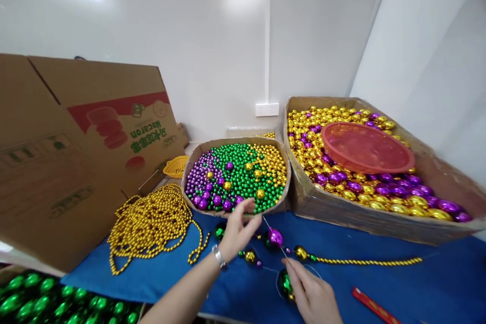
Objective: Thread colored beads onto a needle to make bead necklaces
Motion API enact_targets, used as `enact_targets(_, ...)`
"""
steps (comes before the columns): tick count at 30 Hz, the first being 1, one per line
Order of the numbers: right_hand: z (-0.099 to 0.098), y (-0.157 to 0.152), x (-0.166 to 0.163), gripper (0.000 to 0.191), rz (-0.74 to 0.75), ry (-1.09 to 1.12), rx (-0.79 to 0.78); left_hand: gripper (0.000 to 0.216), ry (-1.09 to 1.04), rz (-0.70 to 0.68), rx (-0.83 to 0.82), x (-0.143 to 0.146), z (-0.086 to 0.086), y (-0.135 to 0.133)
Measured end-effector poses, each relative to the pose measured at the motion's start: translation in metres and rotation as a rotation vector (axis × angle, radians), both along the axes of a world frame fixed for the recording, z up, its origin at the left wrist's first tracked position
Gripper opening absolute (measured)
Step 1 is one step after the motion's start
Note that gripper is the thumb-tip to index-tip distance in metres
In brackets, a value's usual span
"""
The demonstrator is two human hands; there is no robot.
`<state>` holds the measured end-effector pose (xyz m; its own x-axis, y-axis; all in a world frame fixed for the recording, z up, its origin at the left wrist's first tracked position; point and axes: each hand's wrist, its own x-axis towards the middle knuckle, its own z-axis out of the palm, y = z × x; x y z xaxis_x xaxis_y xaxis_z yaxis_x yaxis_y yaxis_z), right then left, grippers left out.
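My left hand [237,230] is open over the near rim of the bead box [236,215], thumb and fingers apart. The box holds small purple, green and gold beads with some larger ones. A thin stiff string [284,254] is pinched in my right hand [313,291]. It runs through a large shiny purple bead [275,237], and its far end comes close to my left thumb; whether they touch I cannot tell. Around my hands on the blue cloth lie strung beads, among them a gold bead [300,252] and a large green bead [284,283] partly behind my right fingers.
A heap of gold bead strands [152,223] lies at left, beside a tall carton [125,162]. The big box [341,217] at right holds gold and purple beads and a red basket [366,149]. A red-handled tool [374,306] lies front right; large green beads [56,296] fill a container below left.
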<state>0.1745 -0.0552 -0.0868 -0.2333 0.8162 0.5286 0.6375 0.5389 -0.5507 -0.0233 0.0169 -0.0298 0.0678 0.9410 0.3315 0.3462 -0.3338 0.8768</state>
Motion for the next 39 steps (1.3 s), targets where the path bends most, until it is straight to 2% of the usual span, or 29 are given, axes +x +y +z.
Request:
enact_targets(2,0.000,0.001,0.002,0.039,-0.009,-0.006,-0.011,0.030,0.312,0.100,0.084,-0.011,0.009,0.033)
enact_targets(4,-0.001,0.002,0.002,0.039,-0.013,-0.010,-0.018,0.019,0.413,0.112,0.078,-0.017,0.013,0.064)
enact_targets(7,-0.002,0.003,-0.001,0.037,-0.020,-0.013,-0.013,0.008,0.392,0.084,0.020,-0.013,0.011,0.096)
enact_targets(10,-0.002,0.004,0.000,0.035,-0.033,-0.012,-0.017,0.012,0.294,0.065,-0.028,-0.005,0.008,0.105)
enact_targets(13,0.000,0.004,0.003,0.036,-0.036,-0.011,-0.029,0.006,0.127,0.043,-0.091,-0.003,0.009,0.094)
enact_targets(16,0.003,0.004,0.004,0.036,-0.049,0.010,-0.010,0.029,-0.046,-0.004,-0.180,-0.005,0.012,0.069)
enact_targets(18,0.004,0.004,0.003,0.037,-0.053,0.018,0.001,0.036,-0.266,-0.069,-0.292,-0.005,0.015,0.050)
enact_targets(21,0.003,0.003,-0.001,0.038,-0.043,0.012,-0.013,0.033,-0.695,-0.174,-0.501,-0.002,0.017,0.026)
enact_targets(23,0.003,0.003,-0.002,0.038,-0.035,0.004,-0.034,0.029,-0.839,-0.202,-0.573,0.000,0.017,0.017)
enact_targets(31,0.002,0.001,-0.001,0.038,-0.031,-0.034,0.005,0.028,-0.862,-0.161,-0.569,0.006,0.018,0.005)
enact_targets(39,-0.009,0.005,0.002,0.041,-0.093,-0.170,0.107,0.028,-0.661,-0.058,-0.348,0.010,0.020,0.002)
